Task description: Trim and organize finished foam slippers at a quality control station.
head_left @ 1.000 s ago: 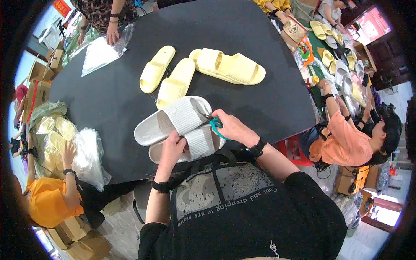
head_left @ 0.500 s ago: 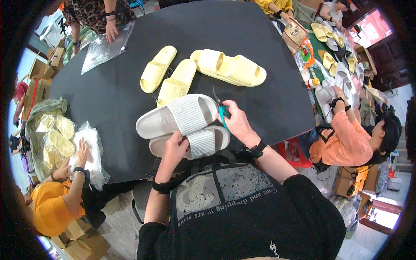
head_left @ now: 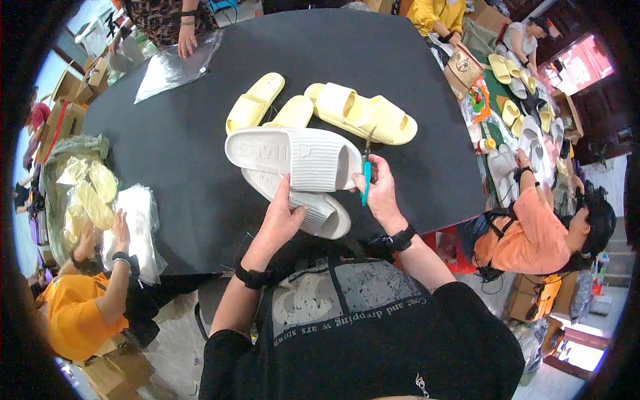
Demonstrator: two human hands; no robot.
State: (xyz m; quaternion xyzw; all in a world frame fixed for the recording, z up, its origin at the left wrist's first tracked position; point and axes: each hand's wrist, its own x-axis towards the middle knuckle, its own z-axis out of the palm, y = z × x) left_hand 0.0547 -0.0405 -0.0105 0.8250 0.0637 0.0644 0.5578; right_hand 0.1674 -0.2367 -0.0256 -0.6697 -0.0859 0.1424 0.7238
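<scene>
Black tabletop [head_left: 187, 153], round-edged, carries the work. Pale grey slide sandals: upper sandal [head_left: 293, 159] sole-up, ribbed, lying across lower sandal [head_left: 313, 210], both at the near edge in front of the person. Beyond them, touching or just beside: four yellow slide sandals [head_left: 363, 113] in a loose cluster. Clear plastic bag [head_left: 170, 67] flat at the far left, another person's hand on it. Seated person in orange [head_left: 87, 313] at lower left handles bagged yellow sandals; another in orange at right.

Left hand [head_left: 283, 223], palm down, fingers wrapped over the lower sandal's strap, grasping it. Right hand [head_left: 380, 190] closed round teal-handled scissors [head_left: 366, 175], blades pointing up at the upper sandal's toe end.
</scene>
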